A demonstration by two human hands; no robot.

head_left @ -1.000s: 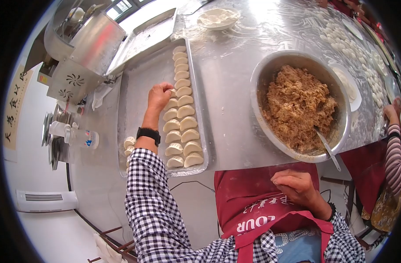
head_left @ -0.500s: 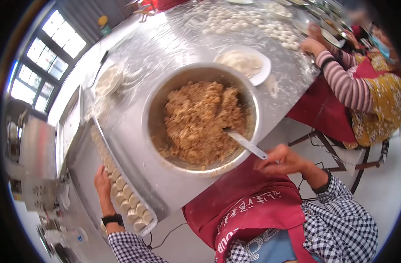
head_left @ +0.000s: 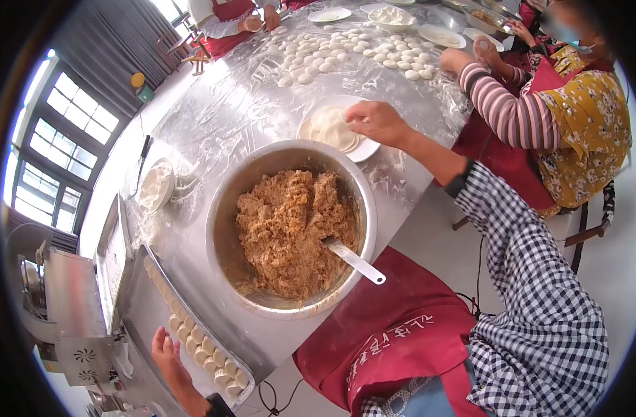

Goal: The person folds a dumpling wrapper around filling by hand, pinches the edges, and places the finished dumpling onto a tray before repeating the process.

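Observation:
My right hand (head_left: 382, 125) is over the edge of a white plate (head_left: 363, 150) bearing a pile of round dough wrappers (head_left: 332, 129). Its fingers are loosely bent and a little apart, with no wrapper visible in them. Below the plate stands a large metal bowl (head_left: 220, 267) of brown minced filling (head_left: 290, 229). A flat metal spatula (head_left: 357, 262) rests in the filling, its handle over the rim. My left hand (head_left: 169, 360), fingers extended and holding nothing visible, is above a metal tray (head_left: 147, 323), beside rows of folded dumplings (head_left: 196, 344).
A floury bowl (head_left: 156, 186) and a second tray (head_left: 111, 260) lie on the left. Many dough discs (head_left: 325, 52) cover the far table. A co-worker in a striped sleeve (head_left: 502, 97) works at the right; another person's hands (head_left: 259, 21) are at the back.
My right hand has left the spatula handle and moved up to the wrapper plate. My left hand has come away from the dumpling row. The camera view has shifted.

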